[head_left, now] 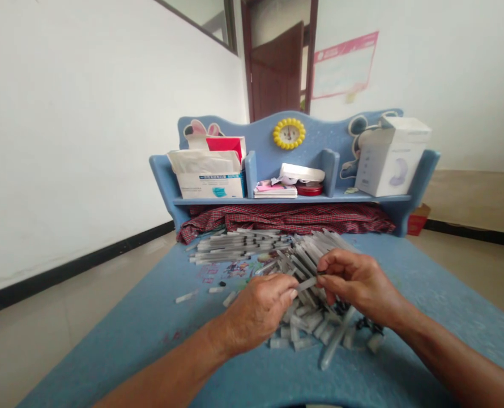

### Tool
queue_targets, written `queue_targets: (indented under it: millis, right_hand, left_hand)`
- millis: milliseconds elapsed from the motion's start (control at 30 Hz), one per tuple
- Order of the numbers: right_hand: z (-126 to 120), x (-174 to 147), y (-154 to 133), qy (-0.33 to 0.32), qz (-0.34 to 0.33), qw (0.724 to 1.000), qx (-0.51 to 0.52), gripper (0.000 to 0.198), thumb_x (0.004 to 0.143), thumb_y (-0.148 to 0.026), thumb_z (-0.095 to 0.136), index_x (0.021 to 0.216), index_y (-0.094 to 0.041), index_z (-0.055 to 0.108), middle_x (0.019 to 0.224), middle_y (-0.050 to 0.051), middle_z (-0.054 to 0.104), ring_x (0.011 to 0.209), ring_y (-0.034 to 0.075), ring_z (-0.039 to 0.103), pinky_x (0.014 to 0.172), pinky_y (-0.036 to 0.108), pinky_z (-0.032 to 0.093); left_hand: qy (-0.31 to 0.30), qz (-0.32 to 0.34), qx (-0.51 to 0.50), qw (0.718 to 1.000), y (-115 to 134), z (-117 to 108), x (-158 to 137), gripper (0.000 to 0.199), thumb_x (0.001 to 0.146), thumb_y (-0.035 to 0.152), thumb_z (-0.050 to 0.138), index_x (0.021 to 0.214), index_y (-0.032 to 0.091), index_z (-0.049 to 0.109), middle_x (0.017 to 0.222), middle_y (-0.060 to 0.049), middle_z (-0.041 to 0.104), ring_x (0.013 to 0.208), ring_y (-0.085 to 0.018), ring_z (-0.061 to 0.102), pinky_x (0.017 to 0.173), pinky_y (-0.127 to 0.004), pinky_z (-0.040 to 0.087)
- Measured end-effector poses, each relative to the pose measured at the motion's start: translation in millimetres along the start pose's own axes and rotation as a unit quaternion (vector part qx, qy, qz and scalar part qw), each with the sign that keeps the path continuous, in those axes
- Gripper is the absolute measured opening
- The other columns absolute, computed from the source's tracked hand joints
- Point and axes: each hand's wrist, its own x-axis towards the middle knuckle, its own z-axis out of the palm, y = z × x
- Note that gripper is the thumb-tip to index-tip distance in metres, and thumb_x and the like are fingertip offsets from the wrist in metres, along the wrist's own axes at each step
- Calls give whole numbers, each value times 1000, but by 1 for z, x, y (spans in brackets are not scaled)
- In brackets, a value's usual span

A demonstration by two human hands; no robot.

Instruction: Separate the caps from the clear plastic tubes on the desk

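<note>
My left hand [263,309] pinches one end of a translucent whitish pen cap [306,284], whose covered end I cannot see. At the cap's other end, my right hand [358,280] is closed with thumb and forefinger on a small black plug [320,273]. Whether the plug sits inside the cap or only against it, I cannot tell. Under both hands lies a heap of loose pen caps [305,324]. A long clear pen barrel [337,340] slants across the heap's near side. Several black plugs [368,325] lie below my right wrist.
Behind the hands, pen barrels with black parts [235,245] lie in rows on the blue table [150,340]. A checked cloth [286,217] is bunched under the shelf [294,199]. The shelf bears a mask box [212,184], a white box [390,161] and a red tin [310,190].
</note>
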Motion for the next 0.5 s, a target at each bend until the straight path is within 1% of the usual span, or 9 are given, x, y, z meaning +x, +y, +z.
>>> queue_targets:
  millis: [33, 100, 200, 267, 333, 400, 433, 500]
  right_hand:
    - [-3, 1, -1, 15, -3, 1000, -7, 14, 70, -23, 65, 75, -18, 53, 49, -7, 55, 42, 8, 53, 43, 20, 40]
    - [-10, 3, -4, 66, -13, 998, -17, 16, 69, -24, 67, 74, -18, 54, 49, -6, 56, 41, 9, 53, 41, 20, 39]
    - [-21, 8, -5, 166, -45, 985, -29, 18, 69, -27, 68, 76, -18, 55, 51, -3, 60, 41, 9, 53, 39, 20, 38]
    - [-26, 9, -3, 205, -72, 975, -53, 19, 70, -27, 68, 79, -18, 55, 52, -3, 60, 43, 10, 54, 41, 20, 39]
    - [-28, 9, 0, 222, -94, 967, -86, 18, 71, -27, 67, 80, -18, 55, 53, -3, 59, 45, 11, 55, 42, 21, 40]
    - [-27, 8, 2, 229, -115, 957, -134, 15, 74, -26, 64, 82, -18, 55, 53, -4, 58, 45, 11, 56, 43, 21, 41]
    - [-26, 7, 3, 233, -131, 948, -173, 12, 75, -25, 63, 82, -18, 55, 53, -4, 57, 45, 11, 55, 44, 21, 41]
    - [-22, 3, 4, 229, -179, 917, -272, 6, 77, -21, 60, 81, -18, 56, 55, -4, 56, 47, 10, 54, 49, 22, 42]
  left_hand:
    - [-1, 2, 3, 1000, -2, -2, 1, 21, 90, 20, 40, 88, 17, 61, 71, 0, 61, 67, -13, 57, 63, -21, 42]
    - [-6, -7, 8, 1000, -8, -10, 3, 21, 89, 21, 42, 89, 17, 62, 76, -1, 64, 71, -13, 58, 66, -22, 42]
    - [-14, -66, 19, 998, -23, -29, 7, 23, 87, 24, 43, 88, 16, 64, 78, -1, 65, 73, -14, 59, 68, -22, 42]
    - [-35, -114, 22, 993, -36, -42, 8, 24, 85, 26, 44, 85, 15, 65, 75, -1, 64, 71, -14, 57, 66, -22, 40]
    - [-77, -151, 11, 985, -48, -52, 9, 25, 81, 30, 46, 79, 14, 66, 69, 1, 60, 66, -13, 54, 61, -21, 38]
    - [-119, -185, -15, 975, -58, -58, 8, 28, 78, 35, 48, 76, 13, 65, 61, 3, 53, 58, -12, 48, 55, -20, 35]
    - [-126, -201, -27, 971, -61, -59, 8, 29, 77, 37, 49, 76, 13, 64, 58, 3, 50, 55, -11, 46, 53, -20, 33]
    - [-116, -221, -39, 968, -64, -57, 8, 30, 76, 39, 48, 76, 13, 63, 56, 4, 48, 53, -11, 43, 50, -20, 31]
